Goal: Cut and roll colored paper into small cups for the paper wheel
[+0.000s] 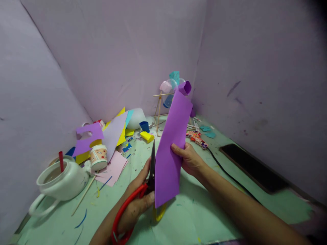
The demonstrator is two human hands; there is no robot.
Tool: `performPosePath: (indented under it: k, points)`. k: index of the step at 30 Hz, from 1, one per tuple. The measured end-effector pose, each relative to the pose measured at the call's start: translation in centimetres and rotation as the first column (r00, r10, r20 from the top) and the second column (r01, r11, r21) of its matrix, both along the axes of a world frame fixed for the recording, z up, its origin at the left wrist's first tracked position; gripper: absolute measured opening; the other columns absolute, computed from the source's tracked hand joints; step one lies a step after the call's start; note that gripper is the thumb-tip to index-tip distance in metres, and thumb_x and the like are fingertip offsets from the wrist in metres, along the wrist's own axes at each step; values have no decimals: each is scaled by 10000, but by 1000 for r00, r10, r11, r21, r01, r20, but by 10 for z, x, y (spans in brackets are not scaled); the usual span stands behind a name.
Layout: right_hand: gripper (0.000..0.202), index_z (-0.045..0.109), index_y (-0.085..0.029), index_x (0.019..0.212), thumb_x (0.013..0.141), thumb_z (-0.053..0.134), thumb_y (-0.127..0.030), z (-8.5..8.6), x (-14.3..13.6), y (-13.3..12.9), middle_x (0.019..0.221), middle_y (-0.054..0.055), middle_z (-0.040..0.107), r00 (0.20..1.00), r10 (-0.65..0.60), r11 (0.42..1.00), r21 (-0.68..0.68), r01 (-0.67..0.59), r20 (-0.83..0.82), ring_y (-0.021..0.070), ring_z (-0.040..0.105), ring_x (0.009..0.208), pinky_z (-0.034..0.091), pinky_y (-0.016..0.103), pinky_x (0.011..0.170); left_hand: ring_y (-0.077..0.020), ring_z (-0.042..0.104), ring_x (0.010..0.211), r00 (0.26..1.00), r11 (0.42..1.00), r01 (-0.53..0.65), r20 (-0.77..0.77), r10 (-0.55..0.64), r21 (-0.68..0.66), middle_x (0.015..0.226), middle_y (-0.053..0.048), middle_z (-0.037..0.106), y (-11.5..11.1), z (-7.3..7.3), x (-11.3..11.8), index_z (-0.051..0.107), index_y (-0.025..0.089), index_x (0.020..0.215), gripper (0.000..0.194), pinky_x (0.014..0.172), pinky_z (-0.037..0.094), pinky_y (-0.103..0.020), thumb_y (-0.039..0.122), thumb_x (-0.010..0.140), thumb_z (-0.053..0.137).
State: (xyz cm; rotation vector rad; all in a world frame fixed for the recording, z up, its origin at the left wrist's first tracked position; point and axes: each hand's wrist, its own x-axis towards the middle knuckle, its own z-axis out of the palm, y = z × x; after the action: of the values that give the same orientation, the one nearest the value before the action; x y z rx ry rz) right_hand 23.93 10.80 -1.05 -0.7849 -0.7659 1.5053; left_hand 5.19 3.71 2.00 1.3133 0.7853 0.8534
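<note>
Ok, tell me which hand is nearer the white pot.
Left. The left hand, holding the scissors, is right of the pot; the right hand, gripping the purple sheet, is farther right.

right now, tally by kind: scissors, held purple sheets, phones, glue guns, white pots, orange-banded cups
scissors: 1, in the left hand
purple sheet: 1, held by the right hand
phone: 1
glue gun: 1
white pot: 1
orange-banded cup: 1
total: 6
</note>
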Motion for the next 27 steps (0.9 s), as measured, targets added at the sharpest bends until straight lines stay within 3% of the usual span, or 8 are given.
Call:
performPosePath:
  k: [4,13,18,23,27]
  points:
    - [410,667,-129,815,501,834,-332,0,-1,-1,731,56,709,999,23,1000,-8,-23,28,182,641,622,530,313,645,-297,425,1232,998,993,43,-50,-38,107,1353,-55,490,3,3,1,158,227,1437,762,1019,357,-366,324,804,571]
    - [389,669,-131,812,514,828,-322,-2,-4,-3,714,49,709,998,34,999,14,-35,56,176,641,610,533,305,625,-298,482,1168,977,945,-24,-191,90,325,1303,-46,538,5,-4,-2,244,235,1420,654,972,398,-343,356,835,511]
    - [382,670,-139,802,511,824,-333,-3,-5,-3,711,48,711,998,46,999,13,-46,44,179,642,607,533,318,635,-296,595,997,972,968,-64,-204,115,242,1237,-66,589,4,-5,0,257,245,1417,666,798,510,-345,377,822,525]
    - [398,669,-138,808,504,827,-340,-3,-5,-4,713,44,709,998,61,998,6,-62,27,175,642,608,530,317,640,-321,521,1121,970,958,-92,-191,147,271,1180,-45,630,3,-5,1,304,249,1401,651,924,448,-387,351,806,548]
    - [405,668,-139,830,513,825,-337,-3,-6,-4,734,43,710,997,71,997,10,-71,16,176,646,625,528,321,645,-291,445,1219,973,954,-67,-192,127,293,1324,-23,523,4,-5,1,281,253,1407,648,983,402,-340,338,819,538]
